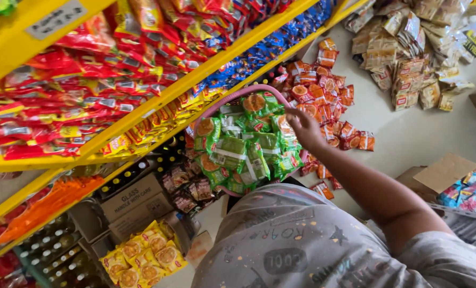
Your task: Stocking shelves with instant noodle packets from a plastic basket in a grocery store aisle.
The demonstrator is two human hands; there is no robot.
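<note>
While the right hand [303,128] reached down, it hovered over a pink basket [232,98] of green snack packets [243,146].

Its fingers curled loosely at the basket's right edge, touching the packets there; whether they clamped one could not be told. The basket sat on the floor [409,133] just beside the yellow shelves [158,104], with orange packets [323,90] heaped against its far right rim. The left hand was out of view.

Green packets [237,152]: glossy plastic film, crinkled. Basket [232,98]: smooth pink plastic rim. Shelves [142,114]: yellow painted metal, satin. Box [445,172] at 4 o'clock: matt brown cardboard. Shirt [296,240]: soft grey cloth.
</note>
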